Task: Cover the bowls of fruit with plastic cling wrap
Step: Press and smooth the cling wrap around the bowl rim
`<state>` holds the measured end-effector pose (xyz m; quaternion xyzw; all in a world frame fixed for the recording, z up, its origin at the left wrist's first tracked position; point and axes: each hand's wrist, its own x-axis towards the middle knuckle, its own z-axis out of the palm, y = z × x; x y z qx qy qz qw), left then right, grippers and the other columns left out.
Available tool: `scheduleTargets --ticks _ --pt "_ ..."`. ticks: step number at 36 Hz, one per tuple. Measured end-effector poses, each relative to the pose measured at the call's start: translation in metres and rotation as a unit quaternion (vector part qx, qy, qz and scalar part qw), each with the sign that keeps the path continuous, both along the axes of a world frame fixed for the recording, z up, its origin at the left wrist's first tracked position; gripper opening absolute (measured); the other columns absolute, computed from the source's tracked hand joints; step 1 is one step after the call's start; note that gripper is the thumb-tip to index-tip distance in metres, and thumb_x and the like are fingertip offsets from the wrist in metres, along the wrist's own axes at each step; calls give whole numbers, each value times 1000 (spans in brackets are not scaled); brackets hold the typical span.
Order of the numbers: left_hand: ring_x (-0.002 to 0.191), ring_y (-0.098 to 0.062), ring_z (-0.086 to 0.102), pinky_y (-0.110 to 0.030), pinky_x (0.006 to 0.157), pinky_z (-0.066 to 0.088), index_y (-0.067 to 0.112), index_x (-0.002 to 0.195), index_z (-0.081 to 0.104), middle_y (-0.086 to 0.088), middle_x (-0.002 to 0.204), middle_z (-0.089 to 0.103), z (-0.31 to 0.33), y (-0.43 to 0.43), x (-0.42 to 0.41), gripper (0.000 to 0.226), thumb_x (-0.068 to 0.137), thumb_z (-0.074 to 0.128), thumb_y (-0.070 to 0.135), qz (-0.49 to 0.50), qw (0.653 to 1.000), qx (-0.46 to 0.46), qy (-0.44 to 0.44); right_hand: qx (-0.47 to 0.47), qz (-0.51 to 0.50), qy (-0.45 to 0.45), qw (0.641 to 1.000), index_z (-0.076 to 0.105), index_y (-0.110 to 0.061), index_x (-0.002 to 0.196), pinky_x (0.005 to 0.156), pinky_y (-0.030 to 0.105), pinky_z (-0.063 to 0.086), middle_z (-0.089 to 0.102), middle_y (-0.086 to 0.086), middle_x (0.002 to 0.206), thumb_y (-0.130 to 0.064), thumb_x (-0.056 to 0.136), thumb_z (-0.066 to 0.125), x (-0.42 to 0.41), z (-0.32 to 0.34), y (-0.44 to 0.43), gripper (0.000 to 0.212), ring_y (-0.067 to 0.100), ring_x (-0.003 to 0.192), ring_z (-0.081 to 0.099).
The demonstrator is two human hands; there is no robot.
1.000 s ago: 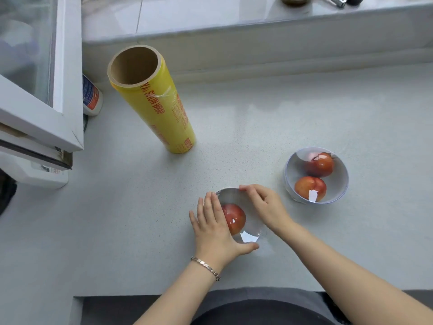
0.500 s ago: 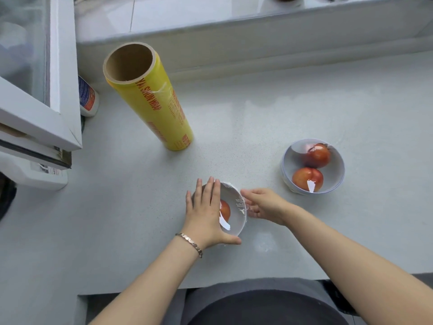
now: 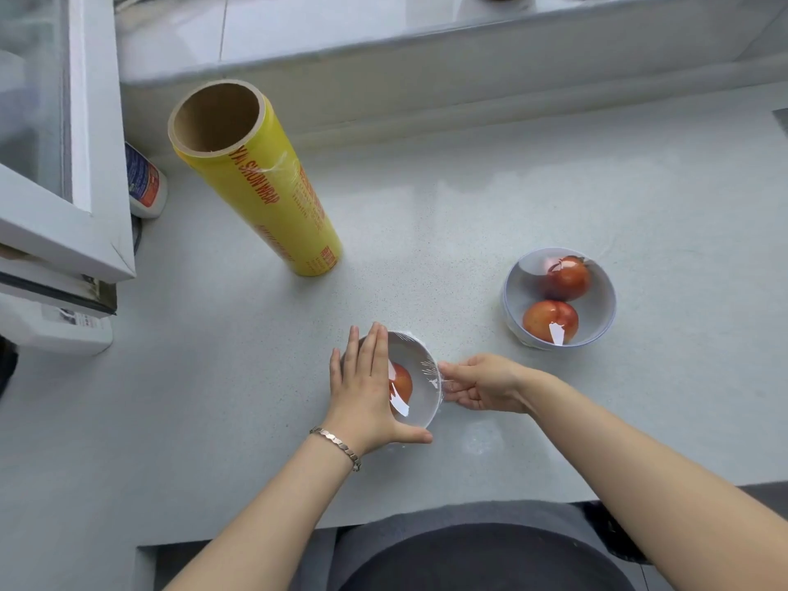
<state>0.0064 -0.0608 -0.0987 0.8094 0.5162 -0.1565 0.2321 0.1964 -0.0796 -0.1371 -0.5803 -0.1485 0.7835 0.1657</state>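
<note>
Bowl [image 3: 420, 394] holding one red fruit [image 3: 401, 382]: stood near the front edge of the pale counter [image 3: 469, 206], seemingly tipped towards the right, with cling wrap [image 3: 428, 365] stretched over its mouth and crinkled at the right rim.

Left hand [image 3: 362, 390]: lay flat on the wrap over the bowl's left half, fingers straight and together, thumb along the near rim; wore a metal bracelet [image 3: 337, 445] at the wrist.

Right hand [image 3: 482, 383]: met the bowl's right side, fingers curled, pinching the loose wrap there.

Second bowl [image 3: 599, 317]: sat well apart to the right and farther back, with two red fruits [image 3: 568, 277] [image 3: 548, 319] inside, one behind the other.

Yellow roll of cling wrap [image 3: 264, 189]: stood on end, back and to the left of both bowls, cardboard core open at the top.

Small bottle [image 3: 145, 185]: stood left of the roll, beside a white window frame [image 3: 98, 142].
</note>
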Motion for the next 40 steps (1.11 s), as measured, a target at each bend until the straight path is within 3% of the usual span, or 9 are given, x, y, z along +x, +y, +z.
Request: scheduleTargets --ticks 4,9,16,22,25,28,30,36,40 --pt "139 -21 -29 -44 112 -15 12 142 -26 2 153 -26 0 0 0 144 52 68 74 0 1000 0 -2 31 -18 -3 999 62 -14 88 67 13 40 67 -4 81 -31 89 56 -4 0 -7 17 1 77 63" --pt "139 -21 -29 -43 112 -15 13 142 -26 2 153 -25 0 0 0 144 52 68 74 0 1000 0 -2 72 -94 23 993 63 -12 75 72 16 40 68 -7 62 -12 91 54 -8 -2 -17 18 -1 62 62" --pt "139 -21 -29 -43 112 -15 13 142 -27 2 153 -25 -1 1 0 144 52 68 74 0 1000 0 -2 170 -59 -96 979 58 -14 73 63 10 39 58 -1 74 -10 95 47 -16 -2 -22 25 2 68 53" --pt "139 -22 -29 -44 112 -15 13 142 -27 1 153 -26 0 1 0 143 54 67 74 -1 1000 -3 -1 137 -240 -104 955 45 -11 78 68 21 49 61 5 79 -13 100 32 -5 11 -18 26 14 75 61" --pt "139 -22 -29 -44 113 -15 13 142 -27 1 153 -26 0 1 -1 143 54 67 75 -4 1000 -1 2 140 -155 -135 968 52 -12 79 65 19 48 62 6 84 -17 96 45 1 18 -19 19 11 71 61" --pt "139 -22 -29 -44 113 -15 13 142 -26 1 153 -26 -1 0 0 143 53 68 74 -1 1000 -2 -3 133 -21 -121 983 59 -18 82 64 13 47 61 -2 80 -22 91 56 -3 16 -24 10 5 72 59" --pt "139 -22 -29 -44 113 -15 13 142 -27 1 153 -26 -1 0 0 143 53 67 75 -2 1000 -1 1 127 13 -114 985 61 -18 81 66 13 47 61 -3 77 -22 90 58 -9 12 -27 10 5 73 58" --pt "139 -22 -29 -42 112 -16 13 141 -29 2 153 -26 0 0 0 143 54 68 74 2 1000 2 0 168 -30 -138 976 57 -16 71 63 19 36 57 -1 73 -14 90 56 -13 9 -31 19 13 72 45" --pt "139 -21 -29 -43 112 -16 13 141 -28 2 153 -26 -1 0 0 143 54 67 74 5 1000 2 -2 147 -214 -90 962 52 -11 76 78 24 44 63 4 80 -10 96 43 -10 9 -28 22 12 78 60"
